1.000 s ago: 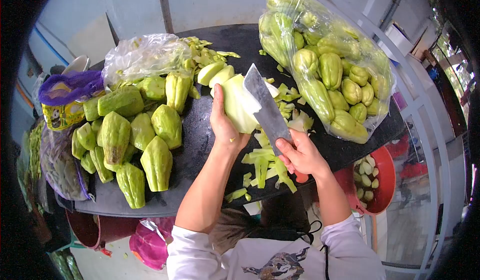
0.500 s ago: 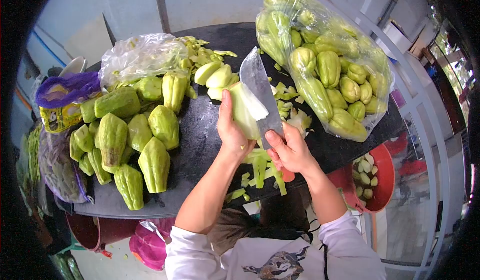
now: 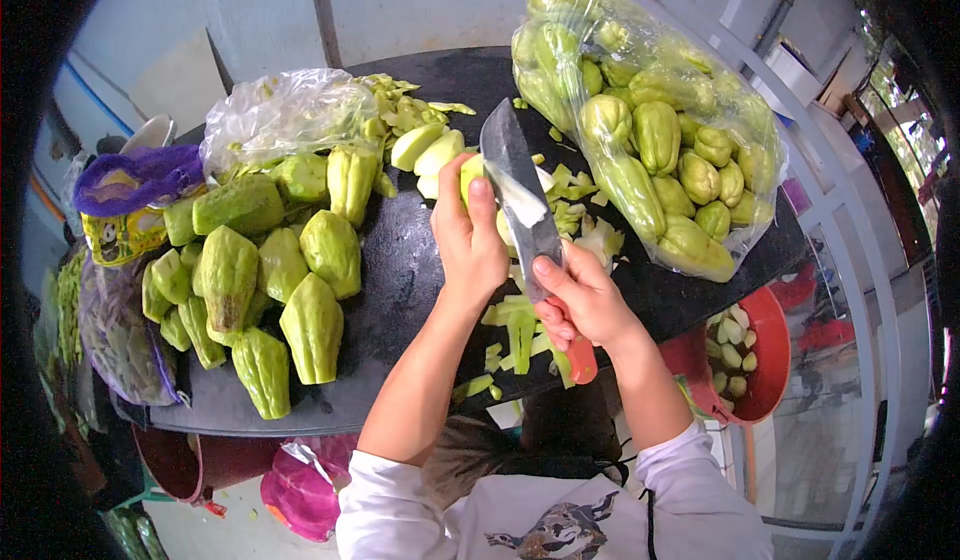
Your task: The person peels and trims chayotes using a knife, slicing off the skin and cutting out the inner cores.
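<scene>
At the left end of the bench (image 3: 400, 260), a purple mesh bag (image 3: 125, 328) sits beside green chayotes (image 3: 228, 278). Mid-bench, the left hand (image 3: 470, 242) grips a pale chayote (image 3: 470, 172), mostly hidden behind the knife (image 3: 507, 148); the right hand (image 3: 585, 298) clasps its red handle (image 3: 582, 364). Farther right lies a clear bag (image 3: 680, 170) of chayotes.
</scene>
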Motion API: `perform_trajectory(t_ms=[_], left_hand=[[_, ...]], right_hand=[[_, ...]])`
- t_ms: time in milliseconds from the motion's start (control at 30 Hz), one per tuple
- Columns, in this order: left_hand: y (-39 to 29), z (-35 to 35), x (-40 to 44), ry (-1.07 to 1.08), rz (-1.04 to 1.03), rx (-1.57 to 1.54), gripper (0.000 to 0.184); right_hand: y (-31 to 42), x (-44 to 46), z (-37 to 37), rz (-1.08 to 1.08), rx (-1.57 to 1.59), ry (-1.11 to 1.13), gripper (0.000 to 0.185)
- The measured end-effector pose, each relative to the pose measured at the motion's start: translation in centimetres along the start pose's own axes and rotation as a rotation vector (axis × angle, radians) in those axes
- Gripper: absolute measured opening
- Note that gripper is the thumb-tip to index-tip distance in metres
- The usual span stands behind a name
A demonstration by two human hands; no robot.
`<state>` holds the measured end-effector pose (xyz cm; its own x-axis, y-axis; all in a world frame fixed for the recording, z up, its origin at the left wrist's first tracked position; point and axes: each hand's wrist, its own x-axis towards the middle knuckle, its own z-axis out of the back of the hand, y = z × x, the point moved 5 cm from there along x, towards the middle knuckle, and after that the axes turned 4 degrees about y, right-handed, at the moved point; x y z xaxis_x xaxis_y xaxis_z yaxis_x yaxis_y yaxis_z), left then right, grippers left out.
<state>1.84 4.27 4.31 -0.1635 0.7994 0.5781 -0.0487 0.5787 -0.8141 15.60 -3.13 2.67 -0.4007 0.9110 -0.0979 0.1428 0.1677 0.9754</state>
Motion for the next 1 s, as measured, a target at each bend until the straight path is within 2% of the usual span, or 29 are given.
perform_trajectory(t_ms=[100, 167, 233, 300, 333, 367, 433, 500, 567, 633, 700, 767, 833, 867, 900, 967, 1000], left_hand=[[0.9, 0.4, 0.5, 0.021, 0.042, 0.141, 0.043], [3.3, -0.6, 0.3, 0.106, 0.434, -0.550, 0.046], [2.8, -1.4, -0.1, 0.121, 0.759, -0.999, 0.057], [3.1, -1.3, 0.2, 0.257, 0.738, -1.102, 0.058], [3.4, -0.9, 0.4, 0.254, 0.735, -1.100, 0.058], [3.7, -0.7, 0.5, 0.254, 0.733, -1.129, 0.056], [3.8, -0.3, 0.8, 0.252, 0.733, -1.159, 0.054], [4.7, 0.6, 0.8, -0.023, 0.854, -1.038, 0.050], [5.3, 1.4, 0.9, -0.060, 0.898, -1.018, 0.047], [5.8, 2.7, 1.8, -0.111, 0.871, -0.719, 0.043], [5.4, 4.3, 3.4, 0.016, 0.678, -0.442, 0.043], [4.1, 5.3, 4.7, 0.004, 0.586, -0.154, 0.055], [3.5, 6.2, 7.1, 0.078, 0.453, 0.227, 0.065], [4.1, 6.9, 8.8, 0.034, 0.220, 0.482, 0.064], [3.5, 6.6, 10.3, 0.028, 0.056, 0.598, 0.063], [4.5, 6.1, 13.5, 0.160, 0.105, 0.671, 0.062], [5.5, 6.2, 14.9, 0.146, 0.107, 0.673, 0.062]], right_hand=[[0.9, -0.5, -0.5, 0.010, 0.141, 0.116, 0.026], [1.9, -0.8, -0.4, 0.045, 0.060, 0.019, 0.026], [2.2, -1.5, 0.5, 0.077, 0.040, -0.025, 0.025], [3.5, -2.8, 1.5, 0.179, -0.190, -0.215, 0.024], [3.3, -3.6, 2.4, 0.186, -0.227, -0.319, 0.023], [3.6, -4.5, 3.3, 0.210, -0.406, -0.385, 0.022], [3.2, -4.7, 5.1, 0.265, -1.120, -0.531, 0.022], [1.9, -5.8, 5.4, 0.211, -1.204, -0.537, 0.022], [2.0, -6.2, 5.8, 0.176, -1.300, -0.524, 0.022], [1.6, -7.1, 6.3, 0.149, -1.091, -0.559, 0.022], [1.5, -7.5, 7.0, 0.172, -1.131, -0.573, 0.021], [0.6, -7.5, 8.0, 0.173, -1.073, -0.458, 0.023], [1.2, -7.7, 8.1, 0.154, -1.016, -0.474, 0.021], [1.0, -7.4, 8.2, 0.086, -1.171, -0.460, 0.019], [0.6, -7.5, 8.1, 0.012, -1.318, -0.449, 0.017], [1.6, -7.2, 8.2, 0.070, -1.262, -0.466, 0.014], [2.1, -7.5, 8.2, 0.132, -1.209, -0.499, 0.015]])
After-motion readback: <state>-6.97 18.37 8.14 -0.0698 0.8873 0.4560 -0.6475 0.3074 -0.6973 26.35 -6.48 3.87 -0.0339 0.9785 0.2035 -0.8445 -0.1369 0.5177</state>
